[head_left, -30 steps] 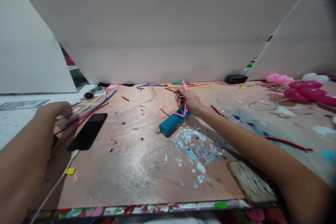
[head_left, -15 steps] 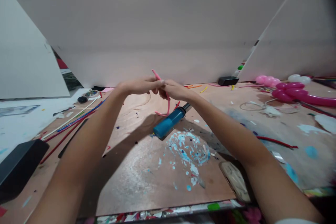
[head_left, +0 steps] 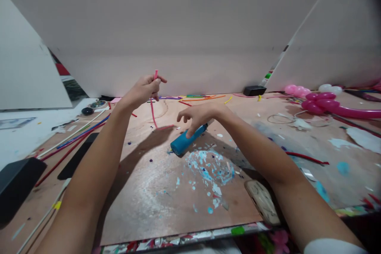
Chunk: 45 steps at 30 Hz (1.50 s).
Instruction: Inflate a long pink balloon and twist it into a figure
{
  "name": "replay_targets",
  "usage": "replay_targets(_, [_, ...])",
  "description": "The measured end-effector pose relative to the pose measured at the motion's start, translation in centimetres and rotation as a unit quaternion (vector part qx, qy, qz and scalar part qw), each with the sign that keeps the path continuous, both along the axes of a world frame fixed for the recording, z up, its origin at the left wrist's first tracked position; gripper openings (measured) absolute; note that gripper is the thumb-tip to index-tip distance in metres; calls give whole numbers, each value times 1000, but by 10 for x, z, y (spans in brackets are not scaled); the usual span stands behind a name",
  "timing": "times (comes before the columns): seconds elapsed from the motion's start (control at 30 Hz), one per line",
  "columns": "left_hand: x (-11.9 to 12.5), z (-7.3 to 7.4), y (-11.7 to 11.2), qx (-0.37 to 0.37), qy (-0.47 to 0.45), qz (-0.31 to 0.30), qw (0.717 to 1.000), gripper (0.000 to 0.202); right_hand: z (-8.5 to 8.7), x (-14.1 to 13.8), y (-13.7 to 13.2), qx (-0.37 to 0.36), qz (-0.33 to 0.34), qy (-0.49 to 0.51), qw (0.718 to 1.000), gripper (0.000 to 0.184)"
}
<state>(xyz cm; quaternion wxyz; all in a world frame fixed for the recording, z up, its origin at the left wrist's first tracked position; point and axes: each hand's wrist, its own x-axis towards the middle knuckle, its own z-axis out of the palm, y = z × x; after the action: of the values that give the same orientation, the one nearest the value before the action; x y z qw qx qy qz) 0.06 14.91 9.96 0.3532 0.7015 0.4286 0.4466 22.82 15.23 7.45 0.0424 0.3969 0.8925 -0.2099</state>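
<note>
In the head view my left hand (head_left: 149, 87) is closed around a limp pink modelling balloon (head_left: 153, 113). One end of the balloon stands up above my fingers, and the rest hangs down to the tabletop. Over a blue hand balloon pump (head_left: 181, 143) lying on the table is my right hand (head_left: 199, 116), with its fingers apart and bent. Its thumb overlaps the pump's body; whether it touches cannot be told. Part of the pump's far end is hidden behind that hand.
Loose modelling balloons (head_left: 74, 139) lie at the left near a black box (head_left: 22, 188). A phone (head_left: 262, 201) sits by the front edge. An inflated magenta balloon shape (head_left: 321, 102) is at the right. White boards (head_left: 166, 31) stand behind. Blue paint flecks (head_left: 211, 166) dot the table.
My hands have come apart. The left moved left with the pink balloon, while the right came down over the pump with its fingers spread. The view shifted slightly.
</note>
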Motion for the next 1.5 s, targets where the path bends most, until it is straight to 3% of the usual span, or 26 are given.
replay_targets(0.13, [-6,1,-3,-23,36,38,998,29,-27,-5,0,87,-15,-109,990,79])
replay_targets(0.23, [-9,0,-3,28,88,35,995,29,-40,-5,8,59,-6,-204,977,66])
replay_targets(0.33, [-10,-1,-4,53,119,4,991,31,-37,6,17,33,-4,-211,977,58])
replay_targets(0.5, [-9,-1,-6,48,132,-14,990,28,-1,48,20,63,-41,66,995,61])
replay_targets(0.67, [-9,-6,0,15,97,-51,994,31,20,70,14,166,-129,267,941,41])
replay_targets(0.77, [-7,-10,3,-9,31,-87,996,34,19,63,10,133,-147,354,914,45])
replay_targets(0.83, [-2,-11,1,-42,-23,-99,994,33,15,51,6,56,-132,398,906,52])
replay_targets(0.9, [5,-11,-3,-86,-83,-108,987,29,11,36,-1,37,-71,441,894,58])
replay_targets(1.0, [15,-8,-10,-132,-168,-134,968,22,4,13,-11,132,55,459,877,56])
replay_targets(1.1, [19,-5,-13,-123,-207,-120,963,20,-1,2,-16,176,127,409,886,49])
replay_targets(1.27, [16,-5,-10,-104,-160,-81,978,24,-1,2,-14,183,116,394,893,39])
replay_targets(1.5, [8,-7,-11,-102,-110,-147,978,32,9,12,-20,141,113,358,916,36])
